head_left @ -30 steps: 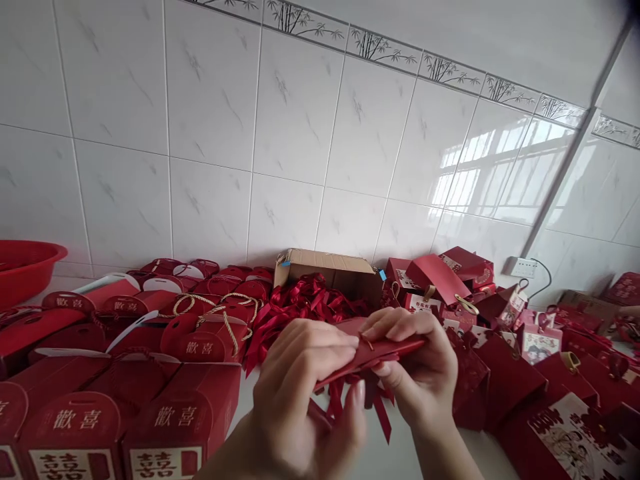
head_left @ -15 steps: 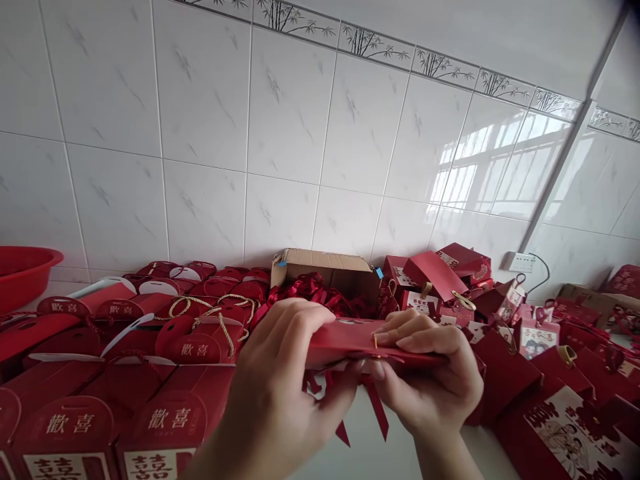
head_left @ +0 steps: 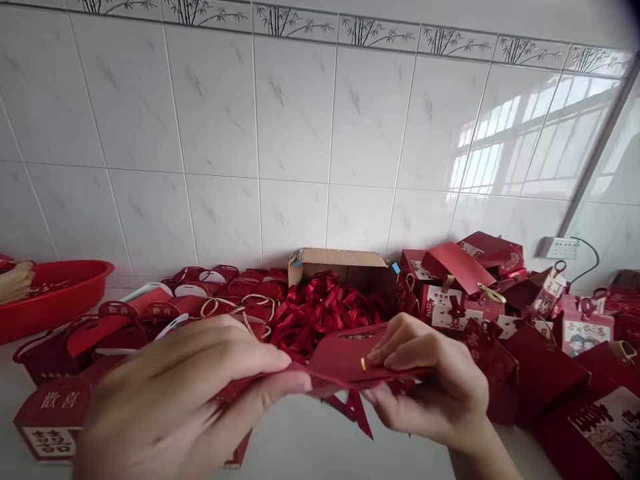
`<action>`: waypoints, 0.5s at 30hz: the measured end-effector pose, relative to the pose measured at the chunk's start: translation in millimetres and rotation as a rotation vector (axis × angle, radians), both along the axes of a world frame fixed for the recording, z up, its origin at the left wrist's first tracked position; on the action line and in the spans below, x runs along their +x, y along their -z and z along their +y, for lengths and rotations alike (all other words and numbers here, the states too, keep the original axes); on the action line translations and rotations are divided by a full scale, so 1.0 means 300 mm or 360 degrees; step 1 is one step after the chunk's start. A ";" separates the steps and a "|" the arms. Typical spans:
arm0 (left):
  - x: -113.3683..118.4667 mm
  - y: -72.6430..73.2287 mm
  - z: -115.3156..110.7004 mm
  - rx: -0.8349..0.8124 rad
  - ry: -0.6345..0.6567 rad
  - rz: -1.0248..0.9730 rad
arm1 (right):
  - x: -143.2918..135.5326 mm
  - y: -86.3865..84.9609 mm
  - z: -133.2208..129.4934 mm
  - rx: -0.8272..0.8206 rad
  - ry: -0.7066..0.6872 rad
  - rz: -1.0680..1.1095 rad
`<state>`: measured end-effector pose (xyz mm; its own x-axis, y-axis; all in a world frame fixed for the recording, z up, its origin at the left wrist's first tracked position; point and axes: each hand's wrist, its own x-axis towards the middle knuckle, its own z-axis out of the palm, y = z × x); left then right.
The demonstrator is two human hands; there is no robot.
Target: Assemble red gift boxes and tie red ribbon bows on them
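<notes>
A red paper gift box (head_left: 340,357) is held up between my two hands, its near edge facing me. Closed over its right part is my right hand (head_left: 430,380), fingers on top and thumb beneath, next to a small gold-coloured piece. Dark red ribbon ends (head_left: 357,412) hang below it. My left hand (head_left: 200,393), somewhat blurred, pinches red card at the left between thumb and fingers. Whether that card is all one piece with the box is unclear. Under the left hand, the corner of another red box (head_left: 241,455) shows.
Behind the hands, an open cardboard box (head_left: 345,257) holds a heap of red ribbons (head_left: 330,310). Several red boxes (head_left: 55,417) with gold cords stand left, beside a red basin (head_left: 85,283). More red gift boxes (head_left: 545,363) crowd the right, below a wall socket (head_left: 559,248).
My left hand has moved left, from beside the gold-coloured piece to the red card's left part. The right hand keeps its grip. The view has turned, so the surroundings sit further right.
</notes>
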<state>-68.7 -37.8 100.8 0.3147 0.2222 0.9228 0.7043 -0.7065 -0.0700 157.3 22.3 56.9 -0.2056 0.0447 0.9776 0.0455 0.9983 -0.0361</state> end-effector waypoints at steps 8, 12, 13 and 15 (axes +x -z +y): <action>-0.008 -0.011 0.002 -0.0253 0.0378 -0.0202 | -0.038 0.001 -0.026 0.0015 -0.0187 -0.0145; 0.047 0.021 0.035 -0.0469 0.0668 -0.0841 | -0.039 0.005 -0.026 -0.0018 -0.0258 -0.0085; 0.060 0.028 0.041 -0.0449 0.0700 -0.0978 | -0.037 0.003 -0.026 -0.0014 -0.0249 -0.0103; 0.076 0.041 0.046 -0.0301 0.0668 -0.1134 | -0.033 -0.003 -0.028 -0.0014 -0.0209 -0.0181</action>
<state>-45.8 -23.9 88.4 -0.2369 0.3874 0.8909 0.2120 -0.8743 0.4366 147.3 14.0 57.7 -0.3198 0.0187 0.9473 -0.0810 0.9956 -0.0470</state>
